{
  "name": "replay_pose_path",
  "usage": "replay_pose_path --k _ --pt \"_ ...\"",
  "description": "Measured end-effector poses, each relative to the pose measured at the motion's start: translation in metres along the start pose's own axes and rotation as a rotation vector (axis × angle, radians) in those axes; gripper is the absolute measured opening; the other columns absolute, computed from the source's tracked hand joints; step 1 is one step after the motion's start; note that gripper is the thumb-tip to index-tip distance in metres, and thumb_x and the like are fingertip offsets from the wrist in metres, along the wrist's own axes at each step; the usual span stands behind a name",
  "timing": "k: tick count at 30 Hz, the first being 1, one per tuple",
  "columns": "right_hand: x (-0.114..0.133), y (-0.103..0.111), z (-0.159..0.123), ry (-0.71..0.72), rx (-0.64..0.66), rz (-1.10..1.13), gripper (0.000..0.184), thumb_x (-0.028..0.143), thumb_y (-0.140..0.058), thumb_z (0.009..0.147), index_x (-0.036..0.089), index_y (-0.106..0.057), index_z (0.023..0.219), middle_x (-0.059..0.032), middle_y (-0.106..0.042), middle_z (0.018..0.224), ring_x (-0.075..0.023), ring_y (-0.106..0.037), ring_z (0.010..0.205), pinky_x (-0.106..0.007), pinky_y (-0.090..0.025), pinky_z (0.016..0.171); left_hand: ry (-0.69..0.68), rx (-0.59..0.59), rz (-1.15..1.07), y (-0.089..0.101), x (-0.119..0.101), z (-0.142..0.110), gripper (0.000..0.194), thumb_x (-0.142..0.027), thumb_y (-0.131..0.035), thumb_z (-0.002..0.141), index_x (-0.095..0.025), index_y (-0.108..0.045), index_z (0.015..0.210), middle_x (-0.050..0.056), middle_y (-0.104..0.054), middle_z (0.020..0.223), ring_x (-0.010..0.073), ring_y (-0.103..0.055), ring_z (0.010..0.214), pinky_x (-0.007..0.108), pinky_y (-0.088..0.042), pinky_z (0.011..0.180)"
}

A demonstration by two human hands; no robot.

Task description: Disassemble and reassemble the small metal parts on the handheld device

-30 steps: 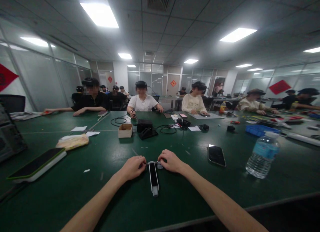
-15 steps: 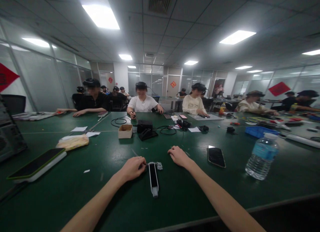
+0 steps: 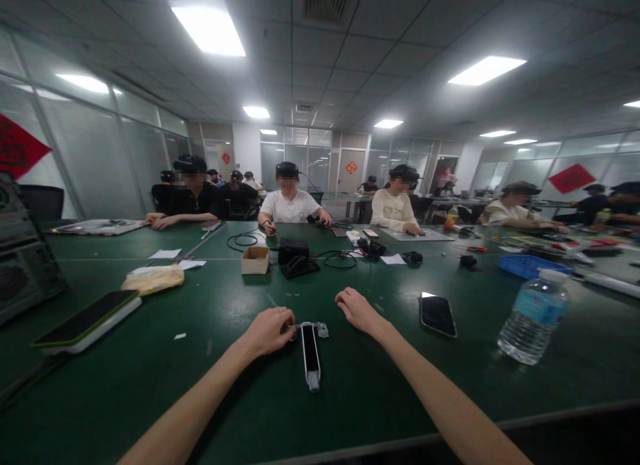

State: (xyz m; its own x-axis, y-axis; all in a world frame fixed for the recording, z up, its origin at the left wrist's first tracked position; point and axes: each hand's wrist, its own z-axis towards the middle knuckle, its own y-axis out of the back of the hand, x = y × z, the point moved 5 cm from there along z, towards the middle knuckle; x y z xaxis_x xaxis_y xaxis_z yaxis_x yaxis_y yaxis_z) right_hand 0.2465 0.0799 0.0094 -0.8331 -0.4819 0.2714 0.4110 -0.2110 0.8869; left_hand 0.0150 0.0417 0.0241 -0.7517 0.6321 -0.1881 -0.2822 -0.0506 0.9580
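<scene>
On the green table in front of me lies a narrow white-framed device [image 3: 311, 356] with a dark strip down its middle. Small grey metal pieces stick out on both sides of its far end; the right one [image 3: 323, 330] shows plainly. My left hand [image 3: 271, 330], a ring on one finger, is closed at the left piece, its fingertips partly hidden there. To the right of the device and apart from it, my right hand [image 3: 358, 310] rests on the table, fingers loosely bent and holding nothing.
Right of me are a black phone [image 3: 437, 314], a water bottle [image 3: 534, 318] and a blue tray [image 3: 533, 267]. Ahead stand a small cardboard box [image 3: 255, 261] and a black box [image 3: 294, 251] among cables. At left are a green-edged phone [image 3: 87, 319] and a plastic bag [image 3: 155, 279]. Co-workers sit opposite.
The whole view has shifted slightly, so things appear a little farther right. Both hands keep about the same places by the device. A co-worker at left has drawn their hands together.
</scene>
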Motion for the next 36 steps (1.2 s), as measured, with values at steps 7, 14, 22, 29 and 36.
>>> replay_pose_path --k 7,14,22,29,36 --pt "0.066 0.008 -0.01 0.315 -0.151 0.187 0.013 0.014 -0.048 0.09 0.017 -0.059 0.096 -0.0066 -0.06 0.097 -0.0176 -0.054 0.093 -0.032 -0.046 0.084 -0.038 -0.136 -0.057 0.011 -0.016 -0.004 0.02 -0.03 -0.044 0.09 -0.018 -0.059 0.095 0.004 -0.062 0.09 0.017 -0.057 0.079 0.029 -0.042 0.076" --pt "0.099 0.003 -0.02 0.427 -0.272 0.295 0.015 0.019 -0.046 0.093 0.018 -0.06 0.096 -0.0074 -0.062 0.092 -0.018 -0.055 0.088 -0.034 -0.047 0.08 -0.042 -0.157 -0.302 0.002 -0.022 -0.001 0.019 -0.031 -0.046 0.091 -0.018 -0.06 0.092 0.002 -0.065 0.086 0.0151 -0.058 0.075 0.026 -0.045 0.073" --pt "0.1 0.001 -0.02 0.441 -0.293 0.286 0.013 0.018 -0.047 0.093 0.018 -0.06 0.094 -0.0063 -0.065 0.09 -0.0178 -0.054 0.084 -0.033 -0.043 0.078 0.054 -0.132 -0.545 0.006 -0.019 -0.001 0.024 -0.035 -0.051 0.087 -0.015 -0.064 0.091 0.002 -0.067 0.082 0.0147 -0.058 0.07 0.024 -0.045 0.066" --pt "0.101 0.0 -0.019 0.404 -0.219 0.187 0.011 0.02 -0.051 0.092 0.018 -0.06 0.095 -0.0063 -0.064 0.093 -0.0181 -0.054 0.088 -0.032 -0.042 0.079 0.025 -0.092 -0.523 0.004 -0.018 0.0 0.022 -0.034 -0.053 0.084 -0.016 -0.064 0.091 0.001 -0.066 0.081 0.0138 -0.056 0.069 0.024 -0.045 0.066" --pt "0.086 0.007 -0.013 0.344 -0.211 0.094 0.01 0.018 -0.054 0.088 0.017 -0.06 0.096 -0.007 -0.064 0.094 -0.0195 -0.053 0.092 -0.034 -0.041 0.082 0.062 -0.091 -0.416 0.004 0.004 0.005 0.015 -0.027 -0.057 0.075 -0.017 -0.062 0.086 -0.001 -0.063 0.077 0.0133 -0.055 0.068 0.022 -0.044 0.062"
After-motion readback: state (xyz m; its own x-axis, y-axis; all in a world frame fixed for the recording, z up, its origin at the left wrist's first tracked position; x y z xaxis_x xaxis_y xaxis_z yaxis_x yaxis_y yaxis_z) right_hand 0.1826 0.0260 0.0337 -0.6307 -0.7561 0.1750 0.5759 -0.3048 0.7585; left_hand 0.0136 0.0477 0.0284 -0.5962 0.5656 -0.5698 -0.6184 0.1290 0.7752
